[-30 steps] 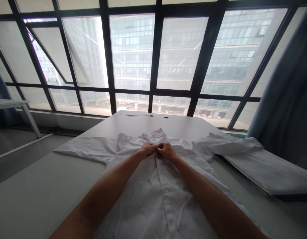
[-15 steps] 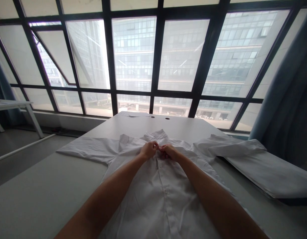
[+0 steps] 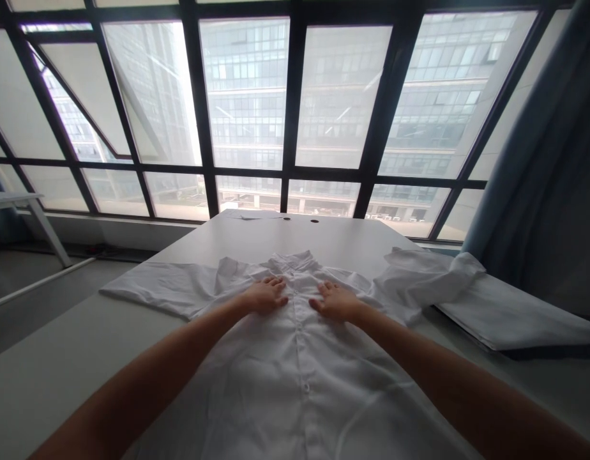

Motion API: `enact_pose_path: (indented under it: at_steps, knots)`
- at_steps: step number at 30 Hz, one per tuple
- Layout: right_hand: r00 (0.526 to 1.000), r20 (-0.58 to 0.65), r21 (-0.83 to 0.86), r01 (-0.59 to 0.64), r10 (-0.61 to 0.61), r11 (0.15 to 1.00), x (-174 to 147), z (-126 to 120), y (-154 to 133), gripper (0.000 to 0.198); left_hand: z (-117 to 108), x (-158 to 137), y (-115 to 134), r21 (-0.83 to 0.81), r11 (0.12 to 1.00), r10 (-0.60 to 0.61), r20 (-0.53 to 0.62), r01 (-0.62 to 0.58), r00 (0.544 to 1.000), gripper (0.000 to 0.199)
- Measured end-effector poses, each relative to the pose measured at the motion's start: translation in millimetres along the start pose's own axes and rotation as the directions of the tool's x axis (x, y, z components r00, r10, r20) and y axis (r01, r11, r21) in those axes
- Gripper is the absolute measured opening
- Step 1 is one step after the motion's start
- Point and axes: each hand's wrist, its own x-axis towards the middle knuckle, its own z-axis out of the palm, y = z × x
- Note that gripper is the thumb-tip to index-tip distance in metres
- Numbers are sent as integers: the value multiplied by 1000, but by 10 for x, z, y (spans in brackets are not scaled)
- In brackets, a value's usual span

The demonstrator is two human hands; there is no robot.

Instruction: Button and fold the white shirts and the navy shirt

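A white button-up shirt [image 3: 271,370] lies front side up, its collar [image 3: 295,260] toward the far side. My left hand [image 3: 266,296] rests flat on the chest, left of the button strip, fingers apart. On the other side of the strip, my right hand [image 3: 337,301] also lies flat with its fingers spread. Neither hand holds anything. Between them the front edges meet, and a button [image 3: 306,388] shows lower down the strip. The left-side sleeve [image 3: 156,287] stretches out across the table; the right-side sleeve [image 3: 429,278] is bunched up.
The shirt lies on a white table [image 3: 343,239] with two dark round holes near its far end. A folded white cloth [image 3: 525,316] with a dark layer beneath sits at right. Large windows stand beyond, with a blue curtain [image 3: 529,160] at right and another table [image 3: 12,200] at left.
My hands were pinching together at the button strip below the collar. They have let go, moved apart to either side and flattened on the shirt. The view has shifted slightly right.
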Motion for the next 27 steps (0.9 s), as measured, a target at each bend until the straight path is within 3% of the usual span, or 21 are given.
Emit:
enact_pose_path:
  at_steps: [3,6,9,12,15,18,21,24,27]
  knots:
    - [1000,-16,-19,15,-16,1000,68,-205,-54,55,-128,95,-69,-3,1000,-1,-61,1,998,33]
    - [990,-143,14,-4,6,1000,312,-370,-111,41,-232,339,-179,36,994,-96,-220,106,971,35]
    - [974,-214,22,78,-72,997,634,-393,-152,32,-293,627,-305,63,989,-107,-299,132,948,33]
    - [961,-238,-7,144,-142,990,940,-316,-173,50,-321,894,-416,121,988,-61,-232,91,971,54]
    - [961,-231,-22,152,-153,988,1160,-251,-169,72,-347,1112,-484,197,979,-53,-26,58,998,76]
    - [963,-222,-19,154,-154,988,1254,-264,-110,71,-402,1235,-521,229,973,-44,67,27,997,77]
    - [951,-237,-53,192,-199,980,1227,-329,24,48,-473,1218,-560,244,969,57,-43,-44,997,62]
    - [936,-263,-81,219,-233,972,1115,-373,190,30,-504,1078,-622,232,966,161,-207,-112,965,26]
    - [915,-326,-89,220,-237,971,952,-373,316,28,-472,874,-693,200,966,225,-339,-164,913,24]
